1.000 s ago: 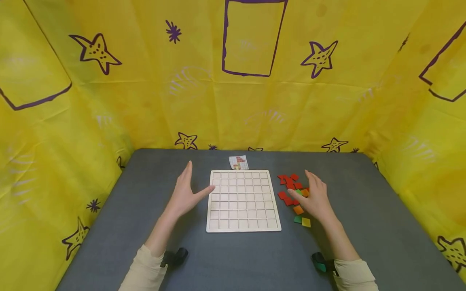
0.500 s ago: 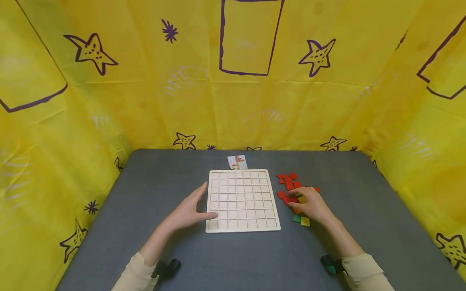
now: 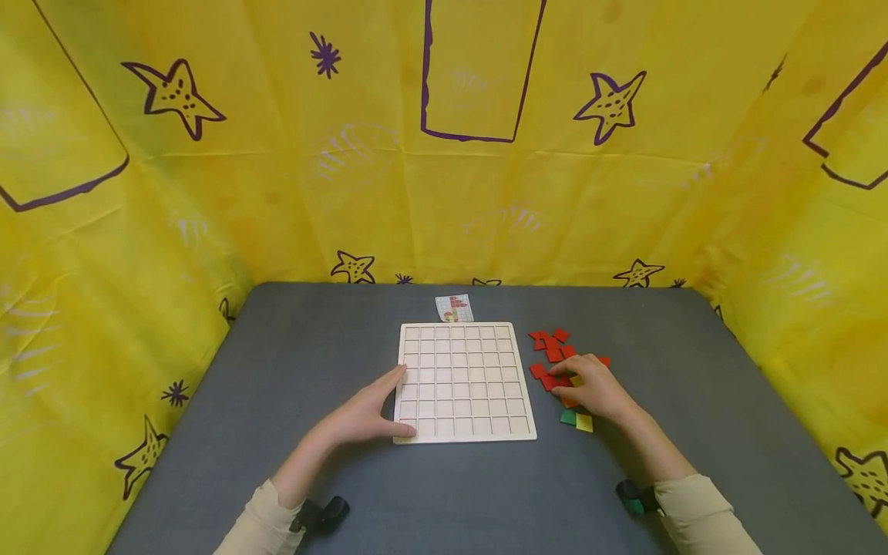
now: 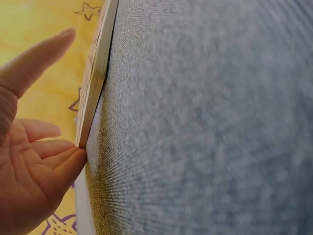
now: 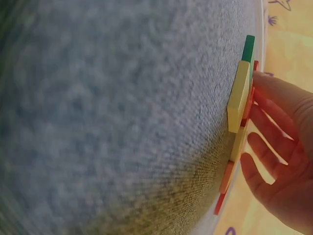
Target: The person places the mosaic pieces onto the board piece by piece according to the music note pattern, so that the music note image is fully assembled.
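Note:
A pale wooden board (image 3: 461,381) with a grid of square recesses lies on the grey table. At its left edge is my left hand (image 3: 364,416), thumb over the near left corner and fingertips touching the side. In the left wrist view the thumb stands apart from the fingers beside the board edge (image 4: 100,73). My right hand (image 3: 597,389) reaches over a scatter of flat tiles, its fingers slightly bent and partly covering them. Red tiles (image 3: 553,354), a green tile (image 3: 568,417) and a yellow tile (image 3: 585,423) show around it. The right wrist view shows no tile gripped.
Behind the board's far edge lies a small printed card (image 3: 454,308) with a coloured grid pattern. Yellow patterned cloth (image 3: 472,208) hangs behind and along both sides of the grey table (image 3: 312,331). Each wrist wears a black camera strap.
My left hand has come down and nearer to the board's near left corner, now touching its edge. My right hand has lowered over the tiles, thumb and fingers drawing closer together.

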### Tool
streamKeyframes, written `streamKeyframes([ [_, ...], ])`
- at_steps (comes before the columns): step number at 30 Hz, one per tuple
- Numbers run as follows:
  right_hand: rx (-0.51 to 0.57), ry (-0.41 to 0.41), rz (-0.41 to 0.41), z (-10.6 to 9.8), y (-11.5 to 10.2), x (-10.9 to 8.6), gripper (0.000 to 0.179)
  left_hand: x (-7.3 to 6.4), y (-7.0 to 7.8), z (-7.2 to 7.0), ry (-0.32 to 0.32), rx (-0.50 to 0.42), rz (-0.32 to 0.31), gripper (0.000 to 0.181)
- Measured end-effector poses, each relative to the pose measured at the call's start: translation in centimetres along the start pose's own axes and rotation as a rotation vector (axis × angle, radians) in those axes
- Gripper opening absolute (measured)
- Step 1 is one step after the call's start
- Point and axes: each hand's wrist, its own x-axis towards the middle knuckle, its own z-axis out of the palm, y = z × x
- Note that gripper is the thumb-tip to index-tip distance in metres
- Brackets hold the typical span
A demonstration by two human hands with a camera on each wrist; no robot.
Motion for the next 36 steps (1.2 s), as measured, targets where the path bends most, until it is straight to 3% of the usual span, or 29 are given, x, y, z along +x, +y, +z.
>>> streamKeyframes([
  [9,-0.038,0.014,-0.001,-0.1,0.1,0.2,0.023,-0.1,0.1,0.2,-0.028,-0.008,-0.002,0.112],
  [15,-0.078,0.01,0.056,-0.3,-0.3,0.4,0.024,-0.1,0.0,0.4,-0.037,0.002,0.007,0.113],
  [21,0.043,0.037,0.079,0.0,-1.2,1.2,0.028,-0.2,0.0,0.5,-0.042,0.018,0.014,0.114],
  [30,0.281,0.069,0.153,1.6,-3.8,5.1,0.032,-0.1,0.2,0.4,-0.04,0.016,0.01,0.114],
  [36,0.257,0.021,0.12,3.7,-5.5,8.6,0.027,-0.2,-0.1,0.6,-0.047,0.019,0.012,0.113],
])
